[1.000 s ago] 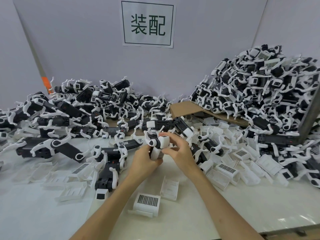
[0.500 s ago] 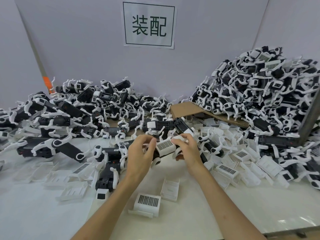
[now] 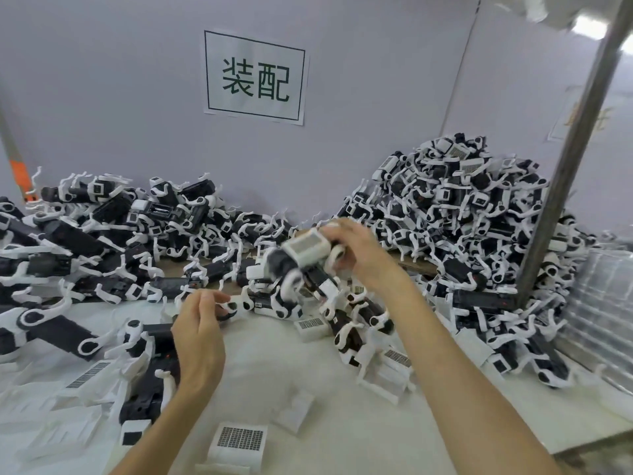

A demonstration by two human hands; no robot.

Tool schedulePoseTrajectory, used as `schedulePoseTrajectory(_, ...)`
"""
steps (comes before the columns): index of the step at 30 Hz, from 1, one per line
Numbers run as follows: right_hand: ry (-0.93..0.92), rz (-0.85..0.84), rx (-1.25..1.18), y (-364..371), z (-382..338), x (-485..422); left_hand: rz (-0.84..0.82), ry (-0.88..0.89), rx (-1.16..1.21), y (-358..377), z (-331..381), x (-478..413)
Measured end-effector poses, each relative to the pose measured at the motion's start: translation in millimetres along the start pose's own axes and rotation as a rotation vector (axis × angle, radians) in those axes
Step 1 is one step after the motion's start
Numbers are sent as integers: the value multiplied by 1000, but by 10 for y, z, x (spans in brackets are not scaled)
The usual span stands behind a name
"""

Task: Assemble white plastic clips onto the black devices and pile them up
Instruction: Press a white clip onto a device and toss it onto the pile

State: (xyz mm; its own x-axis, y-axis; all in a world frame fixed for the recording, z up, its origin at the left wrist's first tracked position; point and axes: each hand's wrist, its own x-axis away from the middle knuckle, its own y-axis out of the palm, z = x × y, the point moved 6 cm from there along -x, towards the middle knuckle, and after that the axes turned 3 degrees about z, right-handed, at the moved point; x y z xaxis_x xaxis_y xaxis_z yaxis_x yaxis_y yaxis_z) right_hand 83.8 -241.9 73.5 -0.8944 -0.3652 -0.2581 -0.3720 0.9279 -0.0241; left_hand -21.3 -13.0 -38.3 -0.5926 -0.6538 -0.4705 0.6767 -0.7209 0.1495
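Note:
My right hand point(image 3: 359, 250) grips a black device with a white grille clip on it point(image 3: 305, 255) and holds it raised above the table's middle, blurred with motion. My left hand point(image 3: 200, 332) hovers lower and to the left, fingers loosely curled and holding nothing, just above a black device point(image 3: 154, 378) lying on the table. Loose white clips lie near the front edge, one with a dark grille point(image 3: 239, 440) and a plain one point(image 3: 294, 409). A tall heap of assembled devices point(image 3: 455, 207) rises at the right.
A lower heap of black devices point(image 3: 113, 231) fills the back left. A metal post point(image 3: 561, 159) slants down in front of the right heap. Clear trays point(image 3: 603, 323) stand at the far right. The white table point(image 3: 274, 354) shows between my arms. A sign point(image 3: 255, 77) hangs on the wall.
My right hand has lifted the device with its clip up and to the right. My left hand has let go of it and dropped toward the table. The camera has tilted up.

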Motion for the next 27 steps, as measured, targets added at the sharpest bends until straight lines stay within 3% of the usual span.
schedulePoseTrajectory(2,-166,228,-388,-434,-673,-200,-20,7,12,34,1,20)
schedulePoseTrajectory(4,-226,353,-494,-777,-1204,-366,-39,-2,26,50,-13,48)
schedulePoseTrajectory(6,-178,387,-178,-915,-1511,-416,-61,-13,22,66,-46,46)
schedulePoseTrajectory(9,-170,307,210,-840,-1529,-403,-87,-21,20,93,-47,24)
schedulePoseTrajectory(14,5,150,572,-413,-728,-392,-97,-31,-21,109,-27,51)
schedulePoseTrajectory(18,116,52,767,8,-39,-576,-94,-50,-29,93,-23,42)
schedulePoseTrajectory(27,26,-181,1010,1287,716,-1076,-122,-81,-62,83,-35,36)
